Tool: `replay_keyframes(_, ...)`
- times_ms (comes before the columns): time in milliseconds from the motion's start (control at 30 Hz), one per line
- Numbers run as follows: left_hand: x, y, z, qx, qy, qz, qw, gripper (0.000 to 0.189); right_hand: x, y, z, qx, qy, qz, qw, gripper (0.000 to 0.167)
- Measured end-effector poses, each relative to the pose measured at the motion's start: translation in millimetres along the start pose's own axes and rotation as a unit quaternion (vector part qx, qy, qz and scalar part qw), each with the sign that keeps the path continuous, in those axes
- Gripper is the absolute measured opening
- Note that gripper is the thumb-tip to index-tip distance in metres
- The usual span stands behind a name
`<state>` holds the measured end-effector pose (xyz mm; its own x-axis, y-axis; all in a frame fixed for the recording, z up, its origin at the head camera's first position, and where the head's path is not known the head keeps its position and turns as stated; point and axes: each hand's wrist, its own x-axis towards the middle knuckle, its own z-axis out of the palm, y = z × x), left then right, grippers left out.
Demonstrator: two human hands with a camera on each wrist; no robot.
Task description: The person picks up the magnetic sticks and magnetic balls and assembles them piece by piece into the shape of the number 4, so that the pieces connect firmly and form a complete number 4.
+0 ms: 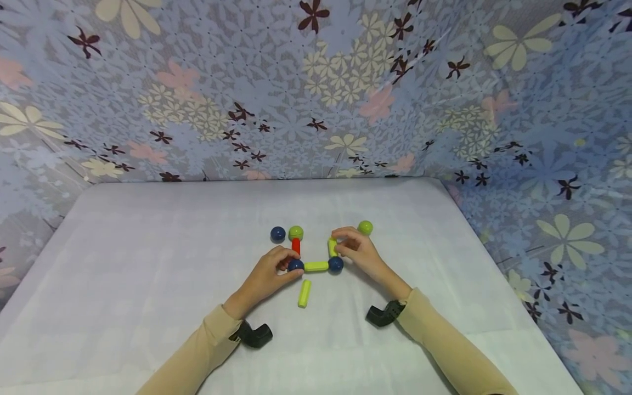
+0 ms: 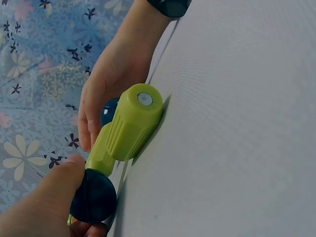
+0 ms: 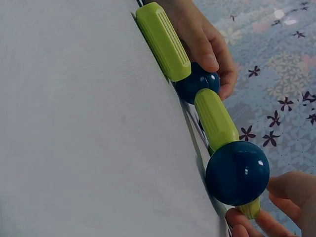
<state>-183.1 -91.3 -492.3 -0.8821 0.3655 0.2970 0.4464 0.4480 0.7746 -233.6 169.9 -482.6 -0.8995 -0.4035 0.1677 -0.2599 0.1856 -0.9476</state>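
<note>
My left hand [image 1: 266,277] pinches a dark blue ball [image 1: 295,265] between thumb and fingers. From that ball a lime-green rod [image 1: 316,266] runs right to a second dark blue ball [image 1: 336,265]. A red rod [image 1: 296,244] points away from the left ball towards a green ball [image 1: 296,232]. With thumb and fingertips, my right hand [image 1: 364,256] holds another lime rod [image 1: 333,247] at the far side of the right blue ball. In the left wrist view, a loose ridged lime rod [image 2: 133,122] shows a round metal disc in its end.
On the white-covered table [image 1: 158,236], a spare blue ball [image 1: 278,235] lies left of the green one. Another green ball [image 1: 365,227] sits just beyond the right hand. The loose rod lies on the near side of the joined pieces. Flowered cloth [image 1: 276,88] rises behind the table.
</note>
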Motion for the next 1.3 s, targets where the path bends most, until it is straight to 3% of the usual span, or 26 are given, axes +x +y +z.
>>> replay_keyframes(367,-0.6,1.6,-0.6,0.028,-0.026,0.000,0.9993,0.031,-0.1,2.0,-0.5,0.004,0.010,-0.002,0.9999,0.044)
replay_keyframes(533,1.5,5.7,1.8,0.079,-0.028,-0.006,0.9965,0.030,2.2,2.0,-0.1,0.013,0.017,0.017,0.9996,0.047)
replay_keyframes(733,3.6,10.7,10.7,0.145,-0.001,-0.004,0.9895,0.030,3.2,0.3,-1.0,0.025,0.021,0.031,0.9990,0.046)
replay_keyframes(867,3.1,13.2,13.7,0.141,0.011,-0.020,0.9898,0.025,3.7,0.5,-1.2,0.013,0.024,0.029,0.9992,0.042)
replay_keyframes(1167,-0.1,12.2,16.4,0.144,-0.005,-0.040,0.9887,0.024,1.0,5.6,0.8,0.016,0.041,0.044,0.9981,0.036)
replay_keyframes(1300,0.8,11.4,15.3,0.144,-0.001,-0.038,0.9889,0.024,1.7,2.0,0.2,-0.002,0.055,0.026,0.9982,0.034)
